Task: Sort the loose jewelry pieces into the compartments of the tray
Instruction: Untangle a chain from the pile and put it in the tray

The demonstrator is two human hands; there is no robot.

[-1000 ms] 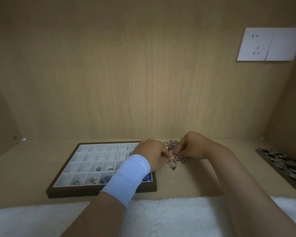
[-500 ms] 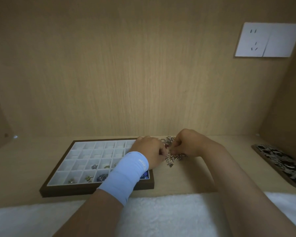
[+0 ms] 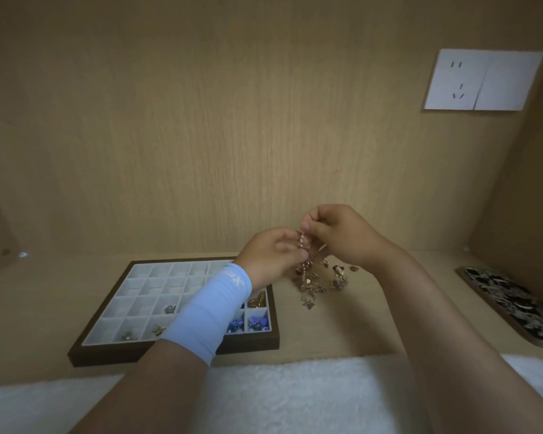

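Observation:
A dark-framed tray (image 3: 107,352) with white compartments lies on the wooden shelf at the left. Some near compartments hold blue beads (image 3: 259,322), a gold piece (image 3: 257,300) and small charms (image 3: 159,330). A pile of loose gold jewelry pieces (image 3: 314,283) lies just right of the tray. Above the pile, my left hand (image 3: 270,258), with a light blue wrist sleeve, and my right hand (image 3: 342,236) both pinch a beaded gold chain (image 3: 303,242) that hangs down into the pile.
A dark patterned tray (image 3: 511,305) lies at the far right of the shelf. A white fluffy cloth (image 3: 295,399) covers the near edge. A white wall socket (image 3: 483,79) sits on the back panel. Side walls close in on both sides.
Both hands have risen from the pile, lifting the chain up with them. The pile below is now uncovered.

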